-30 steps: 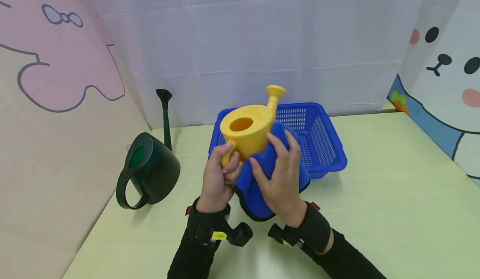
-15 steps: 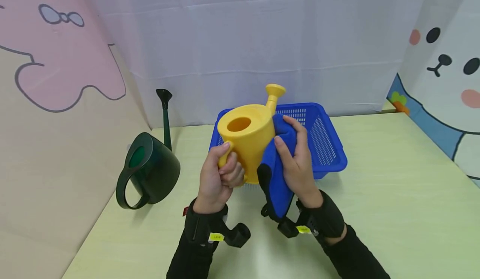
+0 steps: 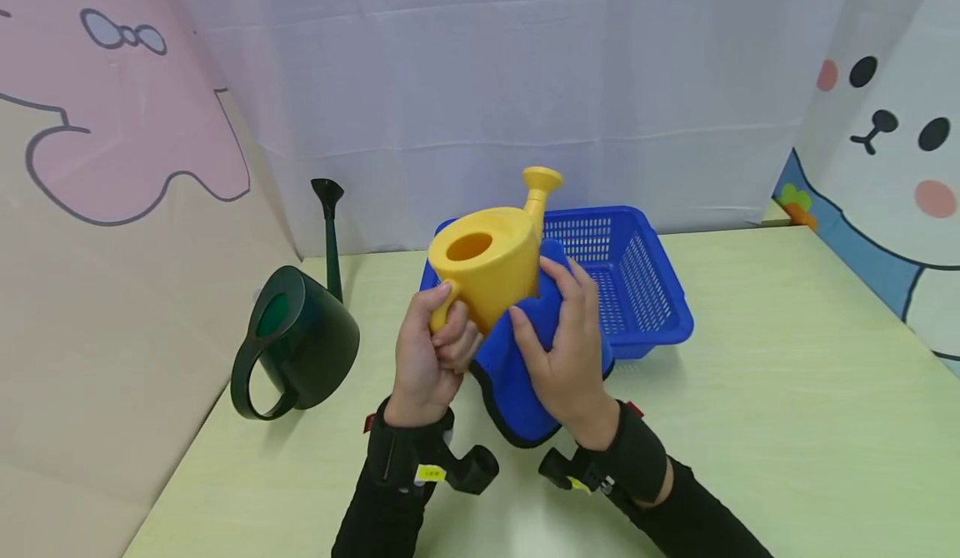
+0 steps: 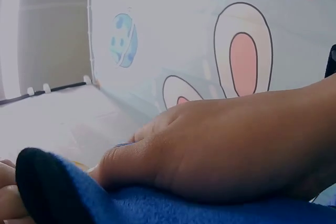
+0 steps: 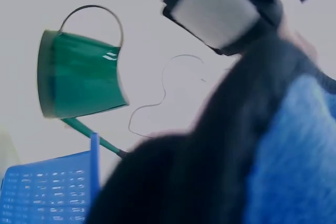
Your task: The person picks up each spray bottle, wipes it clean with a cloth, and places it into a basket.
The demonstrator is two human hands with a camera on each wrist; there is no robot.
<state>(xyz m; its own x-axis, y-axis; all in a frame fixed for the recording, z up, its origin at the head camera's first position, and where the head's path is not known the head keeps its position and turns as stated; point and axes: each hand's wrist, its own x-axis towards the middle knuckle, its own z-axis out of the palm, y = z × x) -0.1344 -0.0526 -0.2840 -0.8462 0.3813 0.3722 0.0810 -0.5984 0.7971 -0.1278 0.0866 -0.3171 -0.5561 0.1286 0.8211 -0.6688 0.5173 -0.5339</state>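
Dark green watering can [image 3: 322, 350] on left side of bench [image 3: 772, 391], handle toward near left, spout at back. Blue perforated basket [image 3: 647, 283] near the bench's rear. White sheet [image 3: 495, 83] behind; pink cartoon print [image 3: 150, 141] left, white cartoon print [image 3: 892, 191] right.

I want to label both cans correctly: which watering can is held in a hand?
The yellow watering can: the left hand grips it by its handle. The dark green watering can is on the table, with no hand on it.

Downward head view, wrist views sharing cloth [image 3: 508, 379]
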